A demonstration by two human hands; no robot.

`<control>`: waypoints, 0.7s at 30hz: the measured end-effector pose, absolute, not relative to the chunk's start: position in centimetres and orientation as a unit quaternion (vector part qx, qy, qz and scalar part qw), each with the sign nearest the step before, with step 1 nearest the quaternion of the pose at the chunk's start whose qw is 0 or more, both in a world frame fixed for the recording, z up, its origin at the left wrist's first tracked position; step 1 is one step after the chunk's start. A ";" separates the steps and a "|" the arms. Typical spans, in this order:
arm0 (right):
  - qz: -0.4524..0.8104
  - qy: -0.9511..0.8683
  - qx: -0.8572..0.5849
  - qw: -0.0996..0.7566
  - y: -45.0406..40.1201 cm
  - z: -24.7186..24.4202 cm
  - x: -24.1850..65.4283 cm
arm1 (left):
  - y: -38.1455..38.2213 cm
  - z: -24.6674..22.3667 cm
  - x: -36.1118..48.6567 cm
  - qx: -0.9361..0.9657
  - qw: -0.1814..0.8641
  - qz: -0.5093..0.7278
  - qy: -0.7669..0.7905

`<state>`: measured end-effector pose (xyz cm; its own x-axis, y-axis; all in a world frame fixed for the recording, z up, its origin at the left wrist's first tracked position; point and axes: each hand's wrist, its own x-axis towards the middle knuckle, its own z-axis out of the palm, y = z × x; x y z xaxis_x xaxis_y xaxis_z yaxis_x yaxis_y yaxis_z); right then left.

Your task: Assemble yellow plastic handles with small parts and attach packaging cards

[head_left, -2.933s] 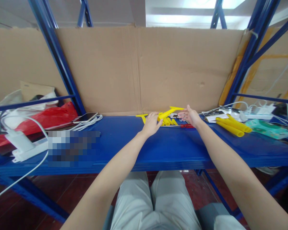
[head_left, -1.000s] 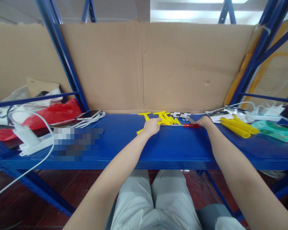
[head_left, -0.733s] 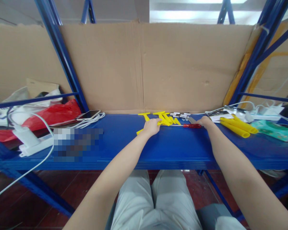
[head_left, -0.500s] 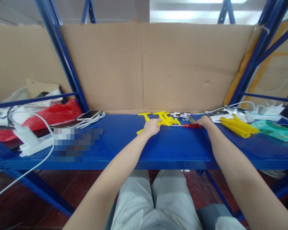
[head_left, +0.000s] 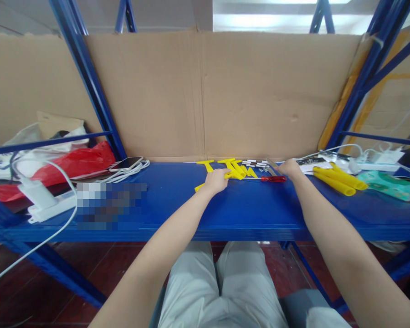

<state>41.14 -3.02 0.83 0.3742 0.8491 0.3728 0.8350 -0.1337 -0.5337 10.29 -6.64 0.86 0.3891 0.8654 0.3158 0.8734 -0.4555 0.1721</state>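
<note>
My left hand is closed around a yellow plastic piece, one end of which sticks out to the left near the wrist. More yellow shows past the fingertips. Just beyond that hand lie a yellow T-shaped piece and several other yellow plastic pieces. My right hand is at the back right with its fingers closed on a flat grey metal piece, whose kind I cannot make out. In front of it lies a screwdriver with a red handle, its shaft pointing left.
Small white-and-black parts lie by the cardboard wall. Yellow tubes and a green packet are at the right. White cables, a phone and a power strip occupy the left of the blue shelf.
My right hand has shifted slightly away and left, and the grey metal piece has moved back with it. My left hand stays in place, holding the yellow piece.
</note>
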 end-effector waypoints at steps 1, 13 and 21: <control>0.013 -0.534 -0.772 0.343 -3.4 1.2 40.3 | -6.6 0.9 10.3 -0.833 0.011 -0.184 -0.521; 0.321 -0.571 -0.622 0.428 -6.5 3.2 32.1 | -6.8 0.9 10.3 -0.837 -0.002 -0.192 -0.512; 0.350 -0.616 -0.584 0.397 -6.7 2.4 29.7 | -6.6 0.8 10.5 -0.846 -0.003 -0.202 -0.494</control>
